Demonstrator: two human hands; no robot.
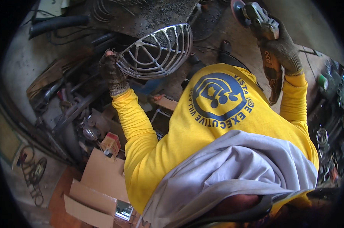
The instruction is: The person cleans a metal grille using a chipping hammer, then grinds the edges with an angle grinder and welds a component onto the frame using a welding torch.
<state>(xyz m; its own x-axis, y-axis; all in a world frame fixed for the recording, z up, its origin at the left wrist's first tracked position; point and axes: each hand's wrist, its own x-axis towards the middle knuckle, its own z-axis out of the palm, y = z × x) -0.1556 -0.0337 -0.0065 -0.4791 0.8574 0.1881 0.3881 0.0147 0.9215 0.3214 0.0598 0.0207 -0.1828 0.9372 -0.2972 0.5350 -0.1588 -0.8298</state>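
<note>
So my left hand (113, 72) has its fingers pinched on the left end of a curved metal frame (139, 43), off to the far left. Right hand (287, 49), far right, is wrapped round the angle grinder (270, 57), its disc (238, 12) well apart from the metal. Frame's joined up, far edge looks shiny, so I'd guess partway; can't tell what's left.
</note>
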